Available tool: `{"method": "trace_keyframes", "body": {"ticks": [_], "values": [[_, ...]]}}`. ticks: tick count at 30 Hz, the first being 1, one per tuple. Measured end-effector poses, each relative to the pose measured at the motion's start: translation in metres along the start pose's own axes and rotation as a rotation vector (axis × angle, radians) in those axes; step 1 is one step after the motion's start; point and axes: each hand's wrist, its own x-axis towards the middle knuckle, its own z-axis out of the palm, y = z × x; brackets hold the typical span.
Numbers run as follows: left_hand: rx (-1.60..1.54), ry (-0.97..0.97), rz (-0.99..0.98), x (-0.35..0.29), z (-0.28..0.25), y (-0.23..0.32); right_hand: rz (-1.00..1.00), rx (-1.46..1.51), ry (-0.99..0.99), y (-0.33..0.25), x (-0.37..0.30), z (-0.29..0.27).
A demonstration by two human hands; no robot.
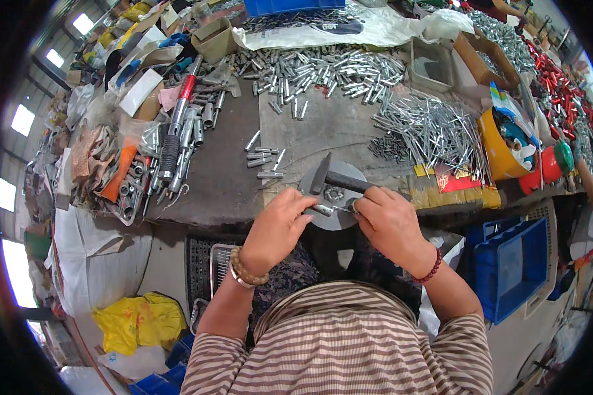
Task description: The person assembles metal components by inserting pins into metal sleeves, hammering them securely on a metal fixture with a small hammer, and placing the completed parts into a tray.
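Note:
My left hand (277, 226) is closed on a short silver metal tube (322, 210), pinched between thumb and fingers. Facing it, my right hand (392, 222) pinches a thin metal rod (340, 209) whose tip is close to the tube's end. The dark handle of a hammer (346, 182) runs into my right hand as well, its head over a round grey metal disc (336, 220). Both hands are above the disc's near part. Several loose tubes (259, 162) lie left of the disc. To the right is a heap of thin rods (441, 128) beside small dark pins (389, 148).
A pile of metal tubes (336, 69) covers the bench's far side. Long tools (178, 131) and an orange-handled tool (120, 174) lie left. At right stand a yellow container (496, 148) and a red-and-green bottle (548, 168). Blue crates (510, 270) sit below the bench.

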Motion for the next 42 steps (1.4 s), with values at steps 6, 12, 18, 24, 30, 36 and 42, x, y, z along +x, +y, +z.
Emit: {"method": "trace_keyframes", "body": {"ticks": [6, 12, 18, 24, 30, 36, 42], "values": [[0.247, 0.061, 0.077, 0.007, -0.002, 0.008, 0.003, 0.01, -0.004, 0.001, 0.0, -0.004], [0.122, 0.078, 0.126, 0.008, 0.01, -0.001, -0.015, 0.002, 0.013, 0.002, -0.001, 0.001], [0.084, 0.105, 0.064, 0.004, 0.009, 0.001, -0.051, -0.055, -0.029, 0.004, 0.001, 0.002], [0.001, 0.126, -0.005, 0.002, 0.013, -0.006, -0.099, -0.032, -0.034, 0.004, 0.006, 0.001], [-0.039, 0.154, -0.042, 0.0, 0.017, -0.006, -0.101, -0.018, -0.042, 0.005, 0.008, 0.001], [-0.08, 0.161, -0.019, 0.002, 0.02, -0.007, -0.134, -0.003, -0.006, 0.006, 0.009, 0.012], [-0.087, 0.139, -0.053, -0.001, 0.019, -0.008, -0.026, -0.003, 0.082, 0.01, 0.004, 0.003]]}}
